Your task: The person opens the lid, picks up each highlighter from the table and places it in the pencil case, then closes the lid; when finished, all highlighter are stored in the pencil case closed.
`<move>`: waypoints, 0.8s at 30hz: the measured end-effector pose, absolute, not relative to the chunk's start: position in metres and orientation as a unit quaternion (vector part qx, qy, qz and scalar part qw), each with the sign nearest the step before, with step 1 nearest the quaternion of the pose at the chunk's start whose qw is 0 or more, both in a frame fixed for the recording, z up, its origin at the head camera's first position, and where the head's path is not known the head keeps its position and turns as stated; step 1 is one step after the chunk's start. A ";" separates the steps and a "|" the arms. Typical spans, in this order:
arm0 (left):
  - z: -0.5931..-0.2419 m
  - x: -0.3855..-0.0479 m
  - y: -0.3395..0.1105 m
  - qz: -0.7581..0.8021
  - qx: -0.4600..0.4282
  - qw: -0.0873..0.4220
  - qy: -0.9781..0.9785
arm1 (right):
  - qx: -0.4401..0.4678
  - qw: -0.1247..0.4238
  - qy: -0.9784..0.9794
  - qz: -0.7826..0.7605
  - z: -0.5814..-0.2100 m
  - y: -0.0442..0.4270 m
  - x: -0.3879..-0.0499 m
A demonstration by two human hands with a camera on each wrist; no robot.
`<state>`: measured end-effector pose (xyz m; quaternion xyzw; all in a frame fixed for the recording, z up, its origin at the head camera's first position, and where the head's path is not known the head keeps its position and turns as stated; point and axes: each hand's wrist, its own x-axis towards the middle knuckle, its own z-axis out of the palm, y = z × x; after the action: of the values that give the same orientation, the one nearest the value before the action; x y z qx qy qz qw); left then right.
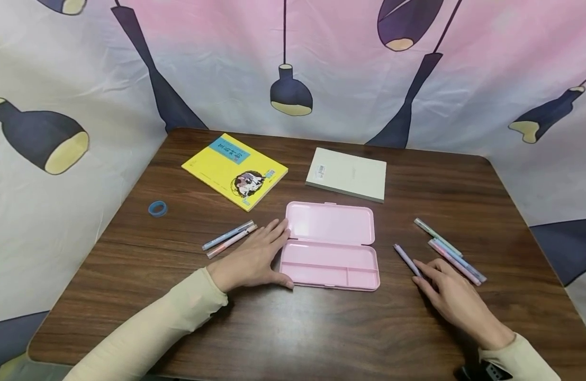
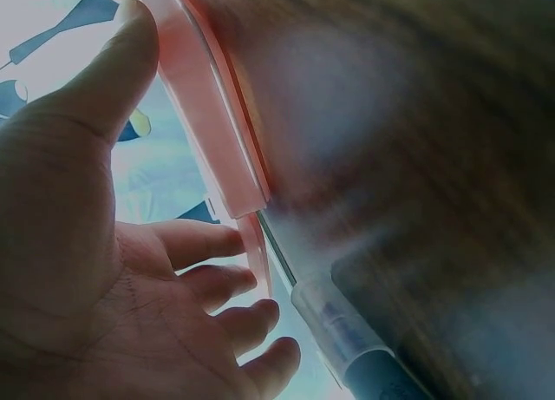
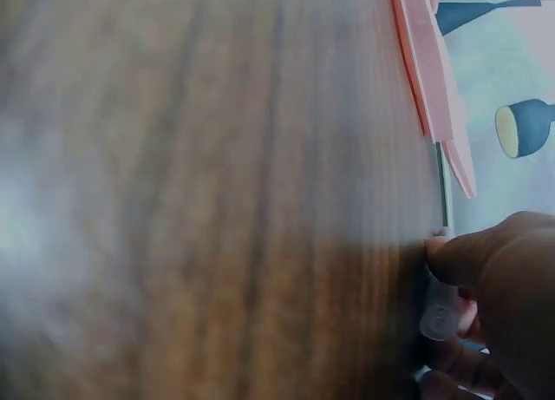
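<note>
An open pink pencil case (image 1: 328,259) lies on the table, its lid folded back and its compartments bare. My left hand (image 1: 257,256) rests at its left edge with fingers spread; in the left wrist view the hand (image 2: 147,270) has its thumb against the case (image 2: 208,114). To the right of the case, my right hand (image 1: 452,296) pinches the lower end of a purple pen (image 1: 407,260) between thumb and fingertips. The right wrist view shows that hand (image 3: 512,287) low over the table, the case (image 3: 434,79) beyond it.
Several pens (image 1: 457,256) lie right of the purple pen. Two more pens (image 1: 228,238) lie by my left hand. A yellow book (image 1: 212,169) and a pale book (image 1: 347,174) lie farther back, with a blue tape roll (image 1: 158,208) at the left.
</note>
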<state>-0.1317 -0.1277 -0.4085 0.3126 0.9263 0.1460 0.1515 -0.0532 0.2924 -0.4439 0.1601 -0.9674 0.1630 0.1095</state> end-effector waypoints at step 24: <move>-0.408 -0.132 -0.126 0.149 0.308 0.156 0.927 | 0.173 0.145 -0.956 0.184 -0.434 0.300 -0.065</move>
<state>-0.1315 -0.1263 -0.4075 0.3078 0.9267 0.1486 0.1560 -0.0645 0.2997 -0.4338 0.1733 -0.9565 0.1843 0.1453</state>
